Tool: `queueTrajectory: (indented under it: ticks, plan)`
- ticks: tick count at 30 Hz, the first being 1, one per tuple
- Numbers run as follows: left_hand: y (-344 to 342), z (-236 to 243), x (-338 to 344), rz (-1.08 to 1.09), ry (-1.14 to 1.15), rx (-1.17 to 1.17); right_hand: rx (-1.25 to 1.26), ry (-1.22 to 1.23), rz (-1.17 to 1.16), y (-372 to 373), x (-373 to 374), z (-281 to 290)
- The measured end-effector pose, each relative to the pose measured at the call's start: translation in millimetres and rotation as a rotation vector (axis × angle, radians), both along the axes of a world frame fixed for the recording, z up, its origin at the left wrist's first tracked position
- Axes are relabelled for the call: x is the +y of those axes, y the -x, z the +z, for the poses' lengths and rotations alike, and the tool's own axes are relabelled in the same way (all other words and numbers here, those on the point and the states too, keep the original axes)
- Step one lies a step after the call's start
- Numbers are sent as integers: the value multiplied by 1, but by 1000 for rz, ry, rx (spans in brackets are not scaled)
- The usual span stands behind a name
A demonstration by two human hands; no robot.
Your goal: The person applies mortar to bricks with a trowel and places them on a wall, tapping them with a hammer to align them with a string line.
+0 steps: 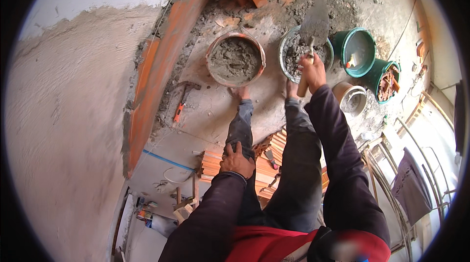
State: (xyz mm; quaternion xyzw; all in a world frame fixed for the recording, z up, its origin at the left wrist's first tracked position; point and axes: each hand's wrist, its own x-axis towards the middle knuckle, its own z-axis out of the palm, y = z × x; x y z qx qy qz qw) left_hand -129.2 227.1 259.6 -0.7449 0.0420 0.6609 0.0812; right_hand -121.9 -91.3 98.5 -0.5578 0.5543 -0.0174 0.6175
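Observation:
My right hand [314, 70] is closed round the wooden handle of a trowel [315, 21]. The trowel's grey, mortar-smeared blade points away from me, above a pale-rimmed bucket [282, 55] of lumpy grey rubble or dry mix. Left of that bucket stands another bucket [263, 56], orange-brown at the rim, full of wet grey mortar [234, 60]. On my left knee rests my left hand [237, 160], fingers spread, holding nothing. My bare feet are close behind the two buckets.
A claw hammer [179, 111] with an orange grip lies left of my leg. On the right stand a green bucket [374, 51] of water, one of brick shards [388, 85] and a small pale bucket [353, 101]. Hollow bricks [211, 161] lie beneath me; a low brick course [164, 73] runs along the left.

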Motion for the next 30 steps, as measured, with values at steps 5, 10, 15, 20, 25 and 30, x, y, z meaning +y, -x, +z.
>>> queueTrajectory:
  ticks: [5, 10, 15, 20, 25, 30]
  plan:
    - [-2, 0, -22, 6, -57, 10, -85, -179, -15, -23, -19, -55]
    - [20, -12, -58, -14, -104, -55, -129, -174, 30, -33, -9, -64]
    - [34, -14, -95, 8, -218, -83, -39, -76, -149, 15, -9, -21]
    - [57, -25, -134, -4, -294, -53, -115, -273, -336, 90, -57, 3]
    - [75, -26, -164, -77, -333, -82, -226, -396, -255, 72, -61, 5]
    - [81, -30, -170, -39, -367, -34, -88, -194, -210, 72, -52, 44]
